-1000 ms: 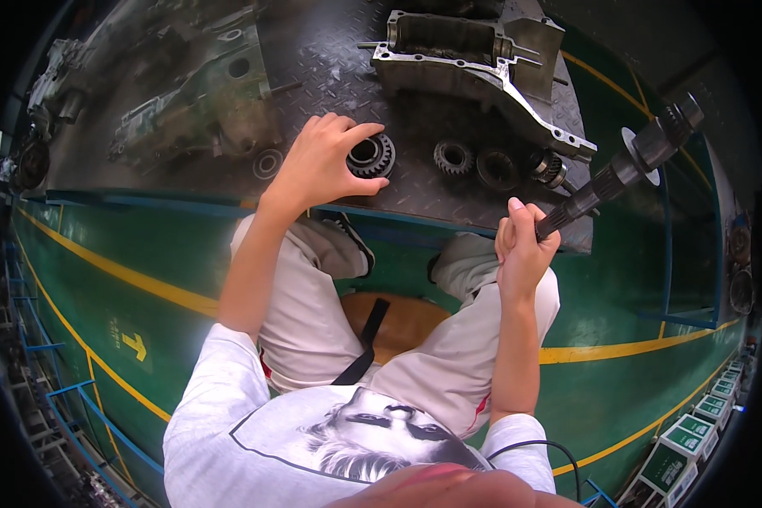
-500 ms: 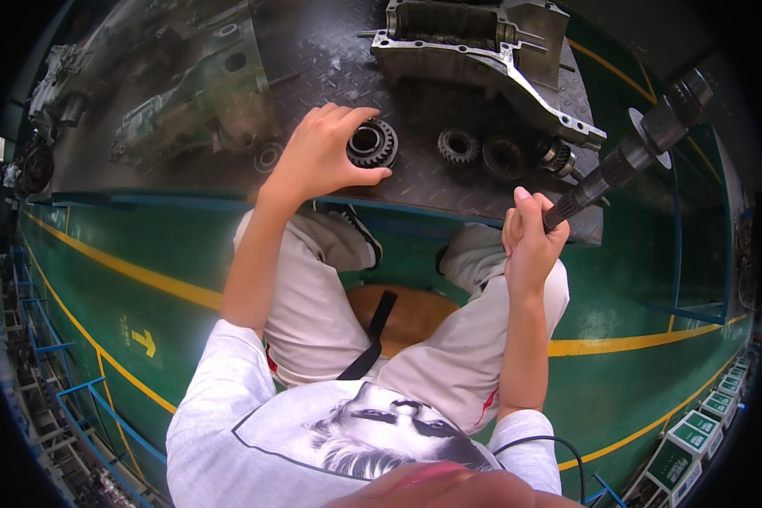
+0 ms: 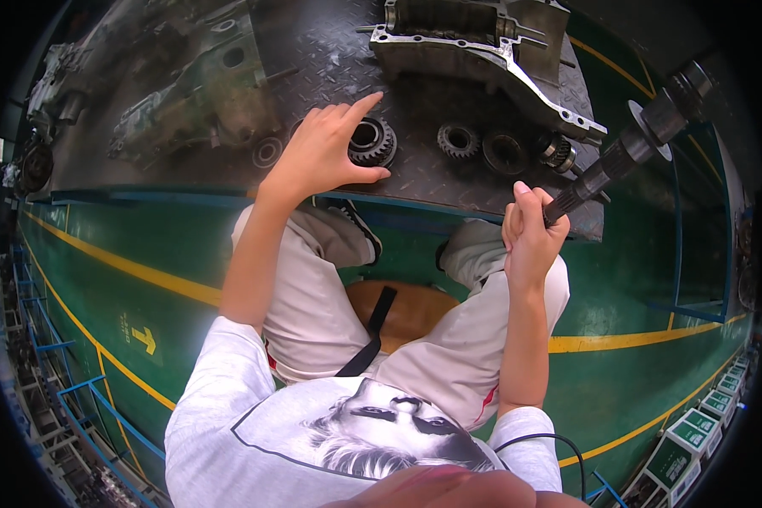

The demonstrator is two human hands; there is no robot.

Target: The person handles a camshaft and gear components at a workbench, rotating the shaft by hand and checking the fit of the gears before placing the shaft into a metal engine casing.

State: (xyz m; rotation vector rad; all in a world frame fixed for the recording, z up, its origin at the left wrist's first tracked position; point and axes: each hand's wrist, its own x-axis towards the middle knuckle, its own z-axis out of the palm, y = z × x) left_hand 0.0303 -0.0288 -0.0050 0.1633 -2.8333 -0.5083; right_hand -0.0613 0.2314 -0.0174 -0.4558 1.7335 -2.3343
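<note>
Find the gear at twelve o'clock, beside the wide-spread, seemingly empty left hand; toward two, the shaft, clenched by its end in the right hand, likely heavy, better held mid-length.

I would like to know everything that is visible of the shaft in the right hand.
The shaft is long, stepped and dark, apparently metal, with lengthwise grooves toward its narrower end. A thin pale disc surrounds it nearer the thick far end. The right hand grips the narrower end; the shaft slants up to the picture's right, partly in front of the table.
</note>
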